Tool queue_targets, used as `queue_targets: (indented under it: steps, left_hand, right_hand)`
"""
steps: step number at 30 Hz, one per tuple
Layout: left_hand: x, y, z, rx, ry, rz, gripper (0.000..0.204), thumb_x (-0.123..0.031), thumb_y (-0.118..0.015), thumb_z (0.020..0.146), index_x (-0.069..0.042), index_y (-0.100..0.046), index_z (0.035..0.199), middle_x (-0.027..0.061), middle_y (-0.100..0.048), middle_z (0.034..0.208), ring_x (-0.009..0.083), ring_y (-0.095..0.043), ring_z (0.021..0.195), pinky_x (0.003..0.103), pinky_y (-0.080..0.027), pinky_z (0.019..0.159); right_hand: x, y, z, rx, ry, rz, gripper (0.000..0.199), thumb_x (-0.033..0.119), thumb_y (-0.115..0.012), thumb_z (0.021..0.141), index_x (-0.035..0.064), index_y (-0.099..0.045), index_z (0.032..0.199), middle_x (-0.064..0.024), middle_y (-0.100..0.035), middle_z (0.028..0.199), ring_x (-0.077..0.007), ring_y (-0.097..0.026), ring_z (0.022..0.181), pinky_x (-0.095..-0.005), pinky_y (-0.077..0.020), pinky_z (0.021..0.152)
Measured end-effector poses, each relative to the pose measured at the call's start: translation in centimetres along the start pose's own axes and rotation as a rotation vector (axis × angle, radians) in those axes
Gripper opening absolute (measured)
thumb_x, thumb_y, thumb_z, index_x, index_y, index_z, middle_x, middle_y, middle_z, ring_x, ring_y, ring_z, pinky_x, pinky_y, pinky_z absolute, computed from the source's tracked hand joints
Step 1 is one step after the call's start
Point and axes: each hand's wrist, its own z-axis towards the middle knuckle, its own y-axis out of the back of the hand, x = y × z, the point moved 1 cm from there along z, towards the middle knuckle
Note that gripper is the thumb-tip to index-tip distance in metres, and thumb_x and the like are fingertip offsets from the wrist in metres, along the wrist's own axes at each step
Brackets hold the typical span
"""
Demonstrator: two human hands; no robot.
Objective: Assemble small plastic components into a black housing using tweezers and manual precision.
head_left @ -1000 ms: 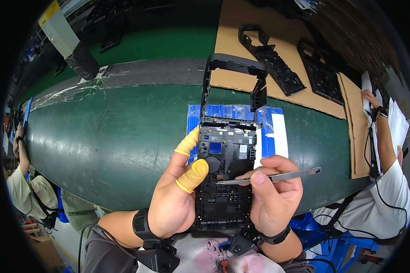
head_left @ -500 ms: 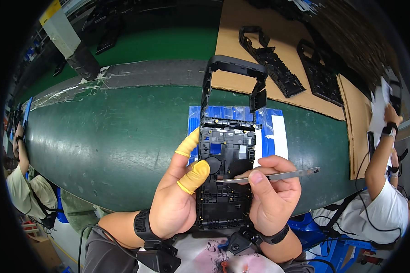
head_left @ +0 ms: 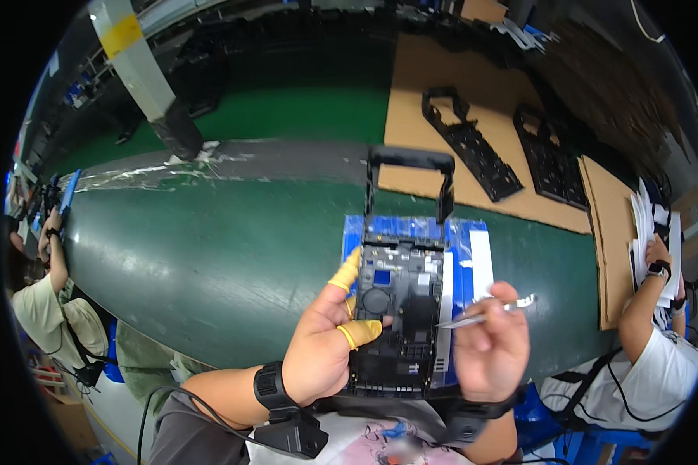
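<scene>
My left hand (head_left: 316, 349), with yellow finger cots on the thumb and fingers, grips the left edge of a black plastic housing (head_left: 420, 314). The housing has a loop-shaped frame at its far end, and its ribbed inside faces up. To its right, my right hand (head_left: 492, 356) pinches silver metal tweezers (head_left: 473, 317). Their pointed tip lies by the housing's right edge; I cannot tell if it touches. Behind the housing, a blue sheet (head_left: 462, 248) lies on the green table (head_left: 209, 263), with a white strip (head_left: 482, 267) on its right part.
Two similar black housings (head_left: 481, 159) (head_left: 554, 170) lie on cardboard (head_left: 411, 116) at the far right. A post (head_left: 143, 70) stands at the far left. A co-worker's hand (head_left: 658, 252) handles white sheets on the right; another person (head_left: 46, 294) sits at the left.
The tweezers have moved right, from over the middle of the housing to its right edge, with my right hand. The view has shifted, so the scene sits lower.
</scene>
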Motion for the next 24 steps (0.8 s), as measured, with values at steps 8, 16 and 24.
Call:
queue_targets:
  steps: [8, 16, 24]
  left_hand:
    - [-8.4, 1.3, 11.6, 0.122, 0.007, 0.271, 0.020, -0.012, -0.041, 0.081, -0.005, -0.050, 0.098, 0.0008, -0.055, 0.085, 0.0104, -0.050, 0.073, 0.027, -0.043, 0.072]
    - [-8.5, -1.8, 24.3, -0.453, -0.497, 1.573, 0.044, -0.026, -0.061, 0.069, 0.006, -0.050, 0.097, 0.0214, -0.044, 0.104, 0.0329, -0.045, 0.098, 0.039, -0.039, 0.081]
    - [0.2, -8.0, 27.1, -0.115, -0.426, 1.948, 0.036, -0.030, -0.057, 0.066, 0.002, -0.060, 0.081, 0.0201, -0.057, 0.089, 0.0294, -0.054, 0.084, 0.035, -0.043, 0.074]
  right_hand:
    - [6.2, 9.5, -1.7, -0.309, 0.459, -0.418, 0.018, 0.003, -0.051, 0.075, -0.0004, -0.047, 0.092, -0.0078, -0.052, 0.061, -0.0090, -0.042, 0.047, -0.0184, -0.0368, 0.048]
    - [4.8, 8.7, -0.8, -0.297, 0.491, -0.382, 0.015, -0.004, -0.052, 0.072, -0.0026, -0.047, 0.087, -0.0053, -0.048, 0.056, -0.0085, -0.039, 0.042, -0.0197, -0.0363, 0.044]
    - [5.2, 9.2, -1.5, -0.296, 0.510, -0.413, 0.014, -0.002, -0.053, 0.073, -0.0031, -0.047, 0.085, -0.0065, -0.049, 0.058, -0.0086, -0.041, 0.042, -0.0185, -0.0338, 0.042]
